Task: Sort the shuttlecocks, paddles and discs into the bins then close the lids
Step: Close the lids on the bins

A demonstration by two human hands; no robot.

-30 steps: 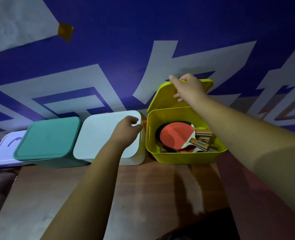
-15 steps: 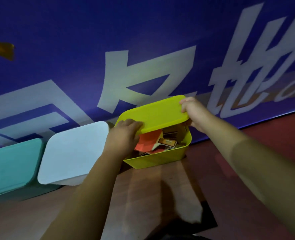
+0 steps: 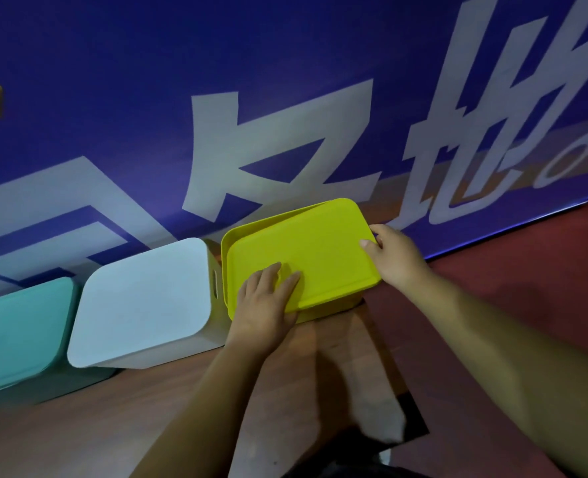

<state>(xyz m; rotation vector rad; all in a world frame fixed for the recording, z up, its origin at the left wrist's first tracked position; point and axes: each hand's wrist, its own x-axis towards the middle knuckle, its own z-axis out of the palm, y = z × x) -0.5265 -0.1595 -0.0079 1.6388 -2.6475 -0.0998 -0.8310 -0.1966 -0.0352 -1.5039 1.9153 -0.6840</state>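
The step in hand looks like the last one: closing the yellow bin (image 3: pixel 330 310). The yellow lid (image 3: pixel 306 257) lies on top of it but not squarely. A strip of the bin's rim shows beyond the left hand's fingertips and along the far side, so the lid seems shifted toward the person and not yet seated.

The left hand (image 3: pixel 265 305) lies flat on the lid's near-left corner, its fingers (image 3: pixel 270 272) straight and a little apart, pressing down. The right hand (image 3: pixel 394 258) is clamped on the lid's far-right corner, thumb on top and the other fingers curled over the edge.

Outboard of the left fingers, the white bin (image 3: pixel 140 298) stands just beside the yellow one with its lid on. The teal bin (image 3: pixel 16 332) beyond it is lidded too. All three sit on the bench (image 3: pixel 147 408). What the yellow bin holds is hidden under the lid.

The next move probably calls for sliding the lid away from the person until its edges meet the rim all round. Both hands would then press down evenly, and the right fingers must come off the edge so they are not pinched
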